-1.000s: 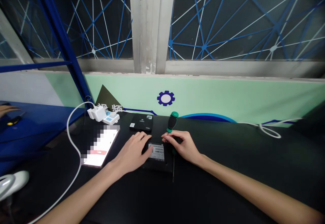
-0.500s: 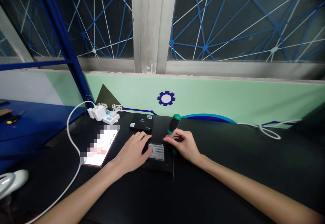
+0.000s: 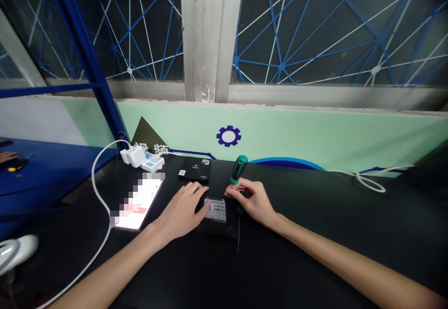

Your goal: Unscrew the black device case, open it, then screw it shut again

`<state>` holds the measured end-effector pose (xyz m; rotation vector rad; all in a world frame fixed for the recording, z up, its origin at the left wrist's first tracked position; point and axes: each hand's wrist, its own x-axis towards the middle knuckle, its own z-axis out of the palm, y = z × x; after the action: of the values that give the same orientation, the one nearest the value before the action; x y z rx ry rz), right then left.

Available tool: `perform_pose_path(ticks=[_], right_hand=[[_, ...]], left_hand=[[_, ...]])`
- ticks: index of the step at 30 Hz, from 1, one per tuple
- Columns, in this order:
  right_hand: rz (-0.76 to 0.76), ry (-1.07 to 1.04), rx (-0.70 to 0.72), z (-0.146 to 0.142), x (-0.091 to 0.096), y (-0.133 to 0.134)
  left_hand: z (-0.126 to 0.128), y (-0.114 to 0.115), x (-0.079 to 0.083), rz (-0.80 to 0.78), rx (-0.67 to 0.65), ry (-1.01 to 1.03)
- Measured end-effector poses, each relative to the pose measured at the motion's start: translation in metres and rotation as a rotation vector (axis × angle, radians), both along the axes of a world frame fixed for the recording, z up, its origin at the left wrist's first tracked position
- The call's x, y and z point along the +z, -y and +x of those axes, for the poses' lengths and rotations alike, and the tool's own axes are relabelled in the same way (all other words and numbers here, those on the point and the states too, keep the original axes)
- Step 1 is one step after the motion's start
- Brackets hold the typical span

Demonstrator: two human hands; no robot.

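Observation:
A flat black device (image 3: 217, 215) with a white label lies on the dark table (image 3: 315, 234). My left hand (image 3: 182, 208) rests flat on its left part, fingers stretched out. My right hand (image 3: 250, 199) pinches a green-handled screwdriver (image 3: 238, 171) at the device's far right corner. The handle stands up above my fingers; the thin shaft shows below the hand, running toward me.
A lit phone (image 3: 137, 201) lies left of the device, and a second black box (image 3: 194, 168) sits behind it. A white charger (image 3: 133, 155) and cable (image 3: 100, 197) are at far left, another white cable (image 3: 371, 180) at right. Another person's fingers (image 3: 7, 156) show at the blue bench.
The screwdriver handle has tilted slightly back and forth in my right hand. My left hand has stayed on the device.

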<state>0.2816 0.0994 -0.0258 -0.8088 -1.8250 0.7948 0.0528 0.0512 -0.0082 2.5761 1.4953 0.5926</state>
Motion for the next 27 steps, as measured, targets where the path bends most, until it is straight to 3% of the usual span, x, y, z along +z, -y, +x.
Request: perform_pose_path(ticks=[12,27], right_hand=[[-0.019,0.014,0.041,0.0000,0.0030,0.0001],[0.111,0.110,0.109,0.0026,0.0046,0.0002]], left_hand=[[-0.0001,0.0009,0.0004,-0.003,-0.003,-0.003],[-0.0001,0.0002,0.0003,0.007,-0.005,-0.005]])
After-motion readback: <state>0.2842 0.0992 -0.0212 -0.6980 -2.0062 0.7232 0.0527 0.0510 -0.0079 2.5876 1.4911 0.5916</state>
